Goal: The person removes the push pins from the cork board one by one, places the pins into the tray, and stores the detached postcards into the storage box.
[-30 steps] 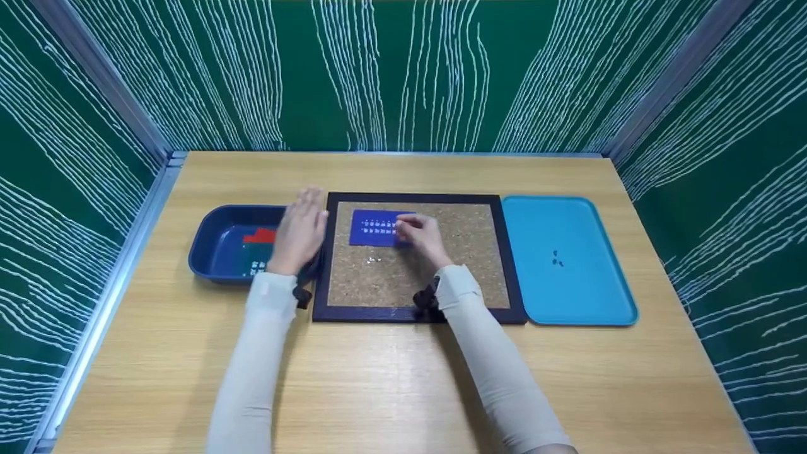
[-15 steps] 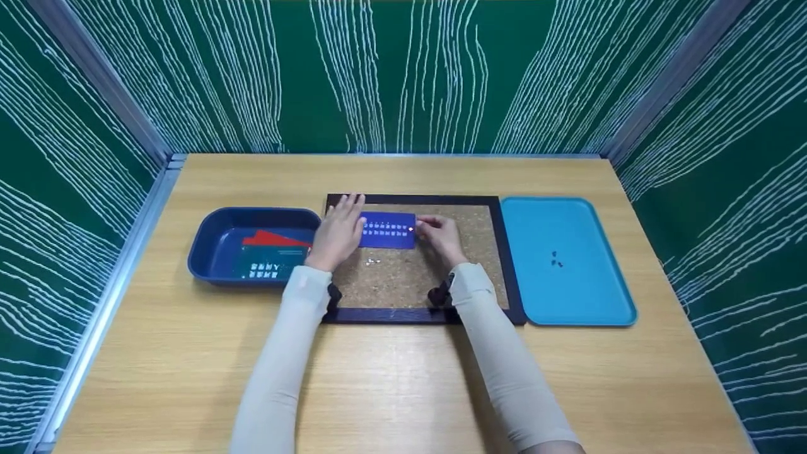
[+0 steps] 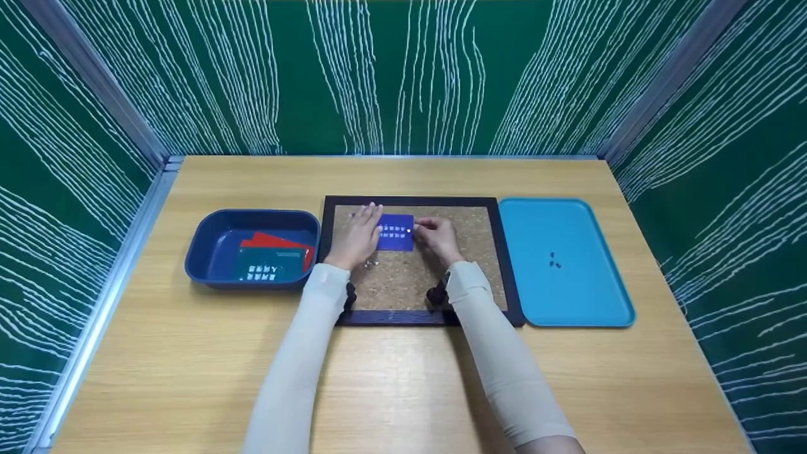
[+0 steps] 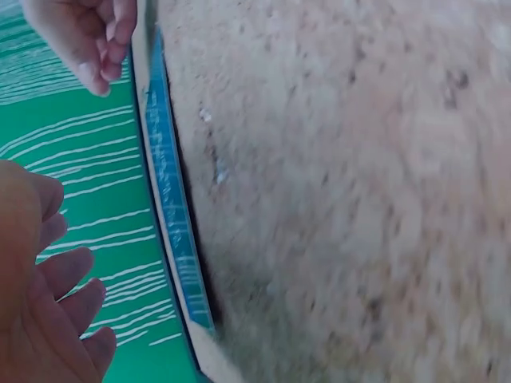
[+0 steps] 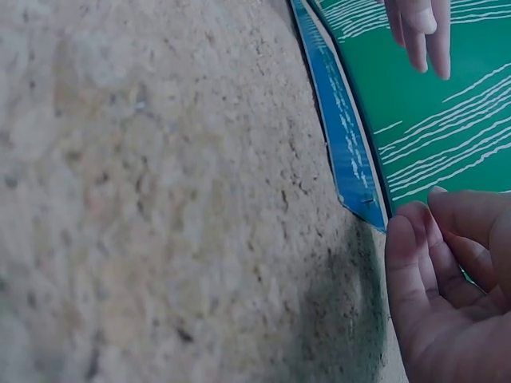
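Observation:
A blue-purple card (image 3: 395, 232) with white lettering lies on the framed cork board (image 3: 397, 284). My left hand (image 3: 354, 241) lies over its left part, fingers straight. In the left wrist view that hand's fingers are spread and loosely bent. A small bright pin head (image 3: 408, 231) shows near the card's right edge. Just beyond that edge is my right hand (image 3: 437, 238), thumb against bent index fingertip, right at the card's back corner. I cannot tell whether something small sits in this pinch. Clear little bits (image 4: 221, 169) lie on the cork below the card.
Left of the board stands a dark blue bin (image 3: 211, 246) holding a green card (image 3: 271, 263) and a red card (image 3: 277, 240). A flat turquoise tray (image 3: 580, 290) to the right carries several tiny dark pieces (image 3: 555, 260). Green white-lined walls enclose the wooden table.
My left hand moved right from the bin's edge onto the card's left part. The right hand slid slightly right off the card, uncovering its right end and the pin head.

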The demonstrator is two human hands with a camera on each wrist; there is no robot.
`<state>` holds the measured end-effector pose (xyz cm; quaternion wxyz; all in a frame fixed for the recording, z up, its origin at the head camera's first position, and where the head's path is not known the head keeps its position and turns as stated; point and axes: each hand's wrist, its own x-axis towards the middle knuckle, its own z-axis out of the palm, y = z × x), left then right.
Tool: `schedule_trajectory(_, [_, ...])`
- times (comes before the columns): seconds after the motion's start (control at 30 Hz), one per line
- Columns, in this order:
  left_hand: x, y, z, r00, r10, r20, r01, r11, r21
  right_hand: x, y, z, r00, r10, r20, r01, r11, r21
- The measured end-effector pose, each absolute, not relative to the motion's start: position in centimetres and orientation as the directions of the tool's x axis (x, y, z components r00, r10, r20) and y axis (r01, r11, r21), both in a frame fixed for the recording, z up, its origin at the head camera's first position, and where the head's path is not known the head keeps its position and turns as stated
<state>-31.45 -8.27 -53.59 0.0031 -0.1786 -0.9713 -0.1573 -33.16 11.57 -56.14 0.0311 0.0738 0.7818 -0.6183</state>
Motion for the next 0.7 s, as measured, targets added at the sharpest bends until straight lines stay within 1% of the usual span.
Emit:
schedule_trajectory(0.27, [-31.7,-7.4,-54.5,-0.937,0.347,-0.027,0.321,0.891,0.320,-33.4,11.6,-56.5,-0.977,0.088,-0.193,0.210,0.301,-0.930])
schedule_trajectory(0.47, [-31.8,-7.3,-55.0,-0.932,0.351,-0.086,0.302,0.887,0.350,-33.5,11.6,-56.5,-0.971,0.084,-0.225,0.239,0.304,-0.922])
schedule_trajectory(0.7, [-31.9,-7.4,-55.2,-0.915,0.378,-0.139,0.303,0.874,0.379,-33.8,11.5,-56.5,-0.980,0.046,-0.195,0.197,0.418,-0.887])
